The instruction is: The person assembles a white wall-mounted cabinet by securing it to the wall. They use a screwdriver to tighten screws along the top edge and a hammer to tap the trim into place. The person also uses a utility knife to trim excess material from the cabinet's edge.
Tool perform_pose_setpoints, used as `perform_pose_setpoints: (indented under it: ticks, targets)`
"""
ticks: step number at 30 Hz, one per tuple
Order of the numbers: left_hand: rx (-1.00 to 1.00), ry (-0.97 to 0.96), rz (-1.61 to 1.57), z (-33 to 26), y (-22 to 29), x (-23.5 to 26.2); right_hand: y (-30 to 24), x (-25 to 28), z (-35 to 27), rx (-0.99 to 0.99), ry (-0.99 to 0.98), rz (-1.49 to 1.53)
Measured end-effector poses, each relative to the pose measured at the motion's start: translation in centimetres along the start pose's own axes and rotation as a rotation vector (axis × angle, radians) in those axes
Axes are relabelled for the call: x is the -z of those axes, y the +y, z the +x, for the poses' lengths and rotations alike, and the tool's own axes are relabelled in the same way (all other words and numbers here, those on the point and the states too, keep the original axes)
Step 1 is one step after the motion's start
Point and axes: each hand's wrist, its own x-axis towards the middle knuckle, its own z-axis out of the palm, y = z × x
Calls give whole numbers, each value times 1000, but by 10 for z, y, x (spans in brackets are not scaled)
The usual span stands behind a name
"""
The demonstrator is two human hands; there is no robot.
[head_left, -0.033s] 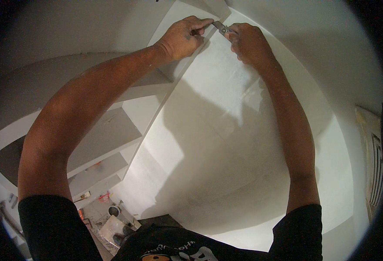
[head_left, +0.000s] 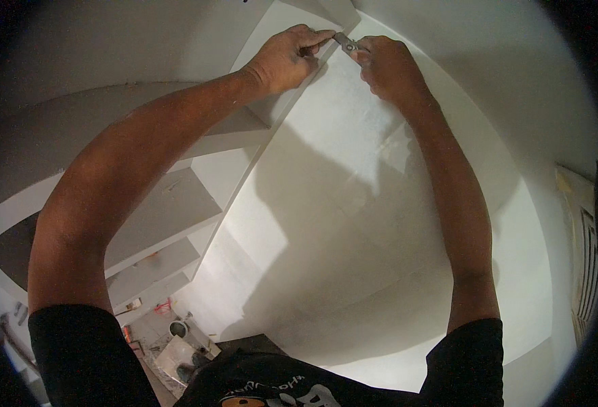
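Note:
High up at the corner where the white shelving (head_left: 238,139) meets the smooth white wall panel (head_left: 312,156), both my hands come close together. My left hand (head_left: 289,60) stretches its index finger to the tip of a tool, with the other fingers curled; whether something small is pinched there is hidden. From the other side, my right hand (head_left: 395,71) is closed round the handle of a grey metal hand tool (head_left: 343,42). This tool has a flat, narrow end and a round pivot or knob; its exact kind is unclear. Its tip touches or nearly touches my left fingertip.
More shelf compartments (head_left: 166,200) run down the left side. On the floor far below stand a bucket (head_left: 177,328), a pale board (head_left: 177,358) and scattered tools. A louvred panel (head_left: 586,264) is at the right edge. My arms cast shadows on the panel.
The tool has shifted very slightly in my right hand, and its flat end looks tilted a little differently. My arms are almost still.

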Motion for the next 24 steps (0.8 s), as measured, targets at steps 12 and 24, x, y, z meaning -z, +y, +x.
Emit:
perform_pose_setpoints:
  ticks: [12, 24]
  targets:
    - [30, -35, -14, 7, 1, 9, -7, 2, 7, 53, 41, -148]
    - [-55, 26, 39, 8, 4, 6, -5, 0, 6, 79, 96, -93]
